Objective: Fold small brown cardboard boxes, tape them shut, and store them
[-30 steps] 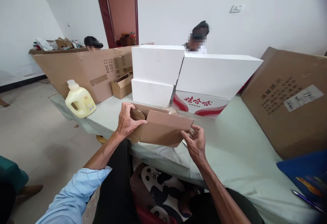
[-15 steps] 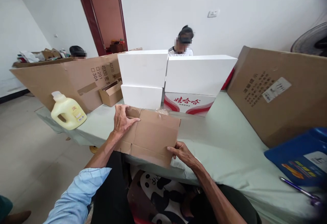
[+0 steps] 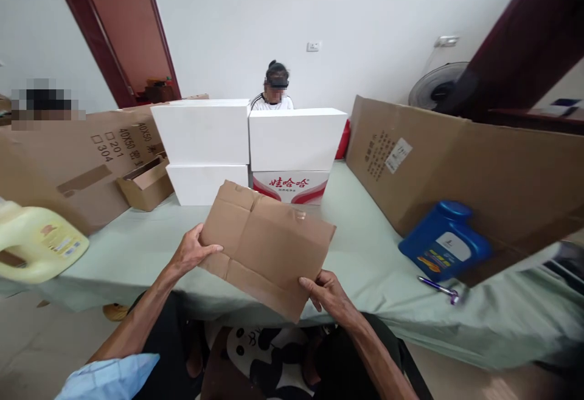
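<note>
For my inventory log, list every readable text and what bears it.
"40X50", twice: large brown cardboard box on left
"201": same box
"304": same box
"娃哈哈": white carton with red waves
Too small or blurred: carton's lower line; characters after "40X50"; writing on right-hand brown cardboard box, its white label, blue plastic bottle, yellow plastic bottle.
Held brown cardboard piece: no text visible.

Matt brn cardbd sheet (image 3: 269, 245), creased.

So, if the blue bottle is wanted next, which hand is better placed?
Probably the right hand: it holds the cardboard at its right edge, closer to the blue bottle; the left hand grips the left edge.
</note>
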`<state>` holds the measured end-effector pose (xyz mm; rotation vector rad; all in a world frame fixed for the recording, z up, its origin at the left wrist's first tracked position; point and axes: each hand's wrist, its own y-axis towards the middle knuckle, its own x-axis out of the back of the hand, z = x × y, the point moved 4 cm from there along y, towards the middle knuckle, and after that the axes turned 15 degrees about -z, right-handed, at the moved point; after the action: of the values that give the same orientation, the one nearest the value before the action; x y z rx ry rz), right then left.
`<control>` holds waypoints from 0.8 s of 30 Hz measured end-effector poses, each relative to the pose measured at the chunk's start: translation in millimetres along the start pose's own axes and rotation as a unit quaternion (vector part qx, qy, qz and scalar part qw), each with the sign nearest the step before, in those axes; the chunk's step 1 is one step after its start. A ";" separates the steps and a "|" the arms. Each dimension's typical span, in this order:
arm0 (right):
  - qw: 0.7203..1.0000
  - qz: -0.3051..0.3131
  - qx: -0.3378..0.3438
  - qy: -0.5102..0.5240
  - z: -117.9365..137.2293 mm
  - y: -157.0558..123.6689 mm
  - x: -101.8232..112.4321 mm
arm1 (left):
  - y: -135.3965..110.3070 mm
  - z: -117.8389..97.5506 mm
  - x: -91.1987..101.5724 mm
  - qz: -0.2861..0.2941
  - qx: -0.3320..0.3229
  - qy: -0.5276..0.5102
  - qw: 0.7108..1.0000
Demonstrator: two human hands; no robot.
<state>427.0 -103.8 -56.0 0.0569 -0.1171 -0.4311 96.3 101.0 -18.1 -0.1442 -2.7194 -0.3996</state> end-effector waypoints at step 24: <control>0.777 -0.425 0.027 -0.465 10.2 206.4 162.7 | -19.1 143.4 -2.8 -0.099 0.067 0.060 0.991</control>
<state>657.8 14.8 -13.0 -0.0593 -1.1227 -1.3499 44.3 125.1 -151.0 0.1826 -2.6393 -0.2695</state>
